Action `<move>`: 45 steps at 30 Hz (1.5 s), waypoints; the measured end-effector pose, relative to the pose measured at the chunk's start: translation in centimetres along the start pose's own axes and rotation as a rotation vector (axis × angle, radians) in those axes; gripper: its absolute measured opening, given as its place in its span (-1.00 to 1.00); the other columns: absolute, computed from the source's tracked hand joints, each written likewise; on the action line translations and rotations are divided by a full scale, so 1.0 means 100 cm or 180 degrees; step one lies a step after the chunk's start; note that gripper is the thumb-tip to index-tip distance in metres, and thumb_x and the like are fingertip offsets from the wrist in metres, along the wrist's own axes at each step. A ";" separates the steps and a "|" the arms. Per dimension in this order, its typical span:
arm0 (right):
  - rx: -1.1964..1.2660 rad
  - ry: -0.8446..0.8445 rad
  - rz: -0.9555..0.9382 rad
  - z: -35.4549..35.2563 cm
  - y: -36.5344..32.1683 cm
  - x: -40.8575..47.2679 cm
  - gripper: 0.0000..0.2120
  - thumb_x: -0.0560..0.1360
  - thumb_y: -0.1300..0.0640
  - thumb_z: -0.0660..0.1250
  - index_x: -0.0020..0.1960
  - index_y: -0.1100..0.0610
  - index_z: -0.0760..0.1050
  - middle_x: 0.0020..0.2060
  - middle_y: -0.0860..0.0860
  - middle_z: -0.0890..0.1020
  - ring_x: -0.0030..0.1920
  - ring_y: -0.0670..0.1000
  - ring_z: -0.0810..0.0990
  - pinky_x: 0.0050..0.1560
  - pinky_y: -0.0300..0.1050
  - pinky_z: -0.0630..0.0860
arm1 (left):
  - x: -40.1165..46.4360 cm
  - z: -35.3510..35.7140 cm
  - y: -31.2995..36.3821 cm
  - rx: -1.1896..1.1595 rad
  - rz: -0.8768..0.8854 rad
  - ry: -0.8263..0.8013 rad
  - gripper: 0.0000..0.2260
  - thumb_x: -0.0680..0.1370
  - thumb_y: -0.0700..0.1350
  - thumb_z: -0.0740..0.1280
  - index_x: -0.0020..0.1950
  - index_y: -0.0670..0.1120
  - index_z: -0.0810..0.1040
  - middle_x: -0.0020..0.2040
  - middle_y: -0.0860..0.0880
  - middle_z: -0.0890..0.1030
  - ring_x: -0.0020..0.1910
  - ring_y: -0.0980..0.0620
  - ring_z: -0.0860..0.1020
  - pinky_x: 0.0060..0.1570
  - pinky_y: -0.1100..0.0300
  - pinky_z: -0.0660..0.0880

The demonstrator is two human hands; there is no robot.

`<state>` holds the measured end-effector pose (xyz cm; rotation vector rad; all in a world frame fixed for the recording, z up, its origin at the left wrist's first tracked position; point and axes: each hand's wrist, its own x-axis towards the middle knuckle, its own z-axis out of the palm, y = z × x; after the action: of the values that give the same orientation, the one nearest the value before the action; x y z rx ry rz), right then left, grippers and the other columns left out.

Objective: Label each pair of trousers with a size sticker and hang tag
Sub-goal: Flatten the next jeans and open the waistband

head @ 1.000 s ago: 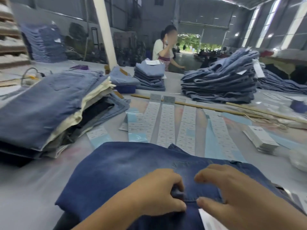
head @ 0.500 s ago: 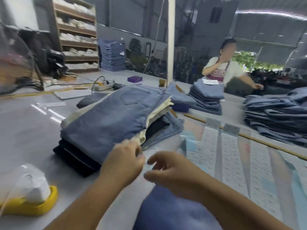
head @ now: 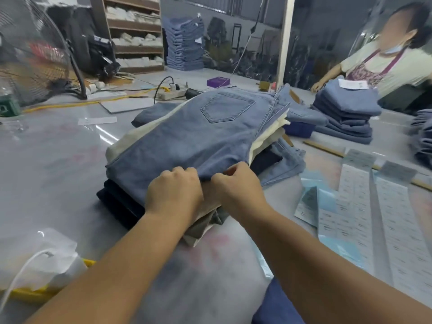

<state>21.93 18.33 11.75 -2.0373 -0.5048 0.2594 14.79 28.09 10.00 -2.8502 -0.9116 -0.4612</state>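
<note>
Light-blue trousers — top of the stack, straight ahead; long axis runs away and rightward. Near hem is gripped by left hand and right hand, side by side, equally near.

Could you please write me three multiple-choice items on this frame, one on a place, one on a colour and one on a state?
1. Where do the sticker sheets lie relative to the trouser pile?
A. To its right
B. To its left
C. On top of it

2. What colour are the top trousers?
A. Red
B. Light blue
C. Black

3. What is the left hand doing?
A. Resting flat on the table
B. Holding a pen
C. Gripping the top trousers' near edge

Answers: 1 A, the sheets lie spread on the table to the pile's right; 2 B, faded blue denim; 3 C, its grip curls at the hem beside the right hand.
</note>
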 end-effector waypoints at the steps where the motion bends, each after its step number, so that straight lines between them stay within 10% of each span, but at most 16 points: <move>1: 0.0055 0.0034 0.0044 0.001 0.001 0.000 -0.78 0.36 0.14 0.28 -0.32 0.08 0.23 -0.46 -0.08 0.31 -0.47 -0.06 0.26 -0.58 -0.33 0.15 | 0.000 -0.003 -0.003 -0.0070 -0.0005 0.0087 -0.79 0.65 -0.06 0.10 0.10 -0.10 0.49 0.03 -0.09 0.59 0.01 -0.13 0.59 -0.26 0.09 0.28; 4: 0.0402 0.0105 0.0228 0.003 -0.002 -0.001 -0.73 0.38 -0.02 0.29 -0.09 0.17 0.38 -0.28 -0.03 0.48 -0.28 0.00 0.48 -0.36 -0.15 0.39 | -0.002 -0.014 -0.007 -0.0212 -0.0033 0.0401 -0.82 0.66 -0.06 0.12 0.01 -0.06 0.48 -0.02 -0.06 0.62 -0.04 -0.13 0.60 -0.29 0.11 0.24; 8: 0.0814 0.0032 0.0550 0.002 -0.014 -0.005 -0.16 0.16 -0.41 0.25 0.16 0.23 0.50 -0.01 0.12 0.65 -0.03 0.15 0.65 0.02 0.10 0.62 | -0.015 -0.033 0.001 -0.0571 0.0120 0.0720 -0.85 0.62 -0.05 0.24 -0.10 -0.07 0.50 -0.14 -0.09 0.63 -0.16 -0.18 0.61 -0.35 0.12 0.17; 13: 0.2059 -0.0137 0.0677 -0.010 -0.014 -0.009 -0.29 0.20 -0.29 0.43 0.18 0.15 0.58 0.03 0.03 0.70 0.07 0.13 0.67 0.22 0.15 0.54 | -0.050 -0.049 0.026 -0.0920 0.0797 0.0909 -0.78 0.43 -0.09 0.41 -0.40 -0.09 0.50 -0.47 -0.10 0.55 -0.53 -0.16 0.52 -0.49 0.21 0.15; 18: 0.3155 -0.0517 0.0904 -0.041 -0.006 -0.025 -0.69 0.49 -0.01 0.39 0.12 0.15 0.65 -0.01 0.14 0.72 -0.02 0.15 0.71 -0.07 0.04 0.66 | -0.074 -0.052 0.034 -0.0688 0.1844 0.0436 -0.70 0.51 -0.08 0.05 -0.32 -0.02 0.50 -0.38 -0.06 0.55 -0.41 -0.09 0.53 -0.43 0.11 0.39; 23: 0.3058 -0.0348 0.1193 -0.071 -0.006 -0.048 -0.81 0.52 0.14 0.30 -0.13 0.19 0.66 -0.17 0.06 0.65 -0.20 0.07 0.66 -0.21 -0.15 0.57 | -0.090 -0.076 0.041 -0.1106 0.2411 0.0551 -0.73 0.49 -0.06 0.13 -0.40 -0.02 0.43 -0.46 0.00 0.48 -0.50 -0.01 0.46 -0.48 0.21 0.43; 29: 0.2461 0.0432 0.0713 -0.116 -0.025 -0.091 -0.86 0.42 0.38 0.24 -0.05 0.35 0.51 -0.21 0.27 0.50 -0.22 0.21 0.52 -0.13 0.15 0.51 | -0.107 -0.112 0.048 -0.3454 0.1249 -0.0237 -0.62 0.58 0.16 0.19 -0.32 -0.07 0.41 -0.31 0.07 0.49 -0.28 0.16 0.46 -0.27 0.34 0.30; 34: 0.2742 0.0534 0.0140 -0.167 -0.039 -0.163 -0.61 0.32 0.28 0.34 0.12 0.41 0.54 0.00 0.43 0.62 -0.04 0.36 0.66 0.04 0.35 0.58 | -0.144 -0.152 0.075 -0.3457 0.0914 0.0683 -0.65 0.44 0.30 0.21 -0.24 0.02 0.36 -0.22 0.11 0.46 -0.16 0.15 0.43 -0.21 0.25 0.27; 38: 0.2365 0.1596 -0.0490 -0.200 -0.028 -0.223 -0.87 0.33 0.32 0.31 -0.14 0.23 0.58 -0.33 0.21 0.63 -0.27 0.21 0.67 -0.28 0.21 0.65 | -0.187 -0.181 0.106 -0.3329 0.1446 -0.0266 -0.45 0.15 0.54 0.26 -0.01 0.31 0.27 0.04 0.32 0.36 0.08 0.45 0.34 -0.05 0.50 0.32; 41: 0.1977 0.2100 -0.0890 -0.219 -0.011 -0.272 -0.88 0.40 0.34 0.26 -0.11 0.18 0.49 -0.36 0.16 0.55 -0.36 0.18 0.56 -0.33 0.20 0.60 | -0.218 -0.189 0.134 -0.3392 0.2065 -0.0482 -0.45 0.20 0.33 0.45 0.06 0.36 0.24 0.09 0.35 0.37 0.08 0.57 0.29 -0.08 0.64 0.25; 45: 0.1292 0.2369 -0.1306 -0.237 0.006 -0.327 -0.81 0.38 0.21 0.34 -0.05 -0.01 0.49 -0.27 0.04 0.61 -0.27 0.09 0.64 -0.34 -0.09 0.62 | -0.249 -0.191 0.177 -0.4123 0.2149 -0.0372 -0.66 0.36 -0.10 0.45 0.02 0.13 0.38 -0.05 0.16 0.57 -0.08 0.17 0.56 -0.13 0.16 0.54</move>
<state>2.04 -15.21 22.18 -1.4471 -0.3438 -0.5843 1.03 -3.76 19.86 -3.9458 0.7248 -1.0569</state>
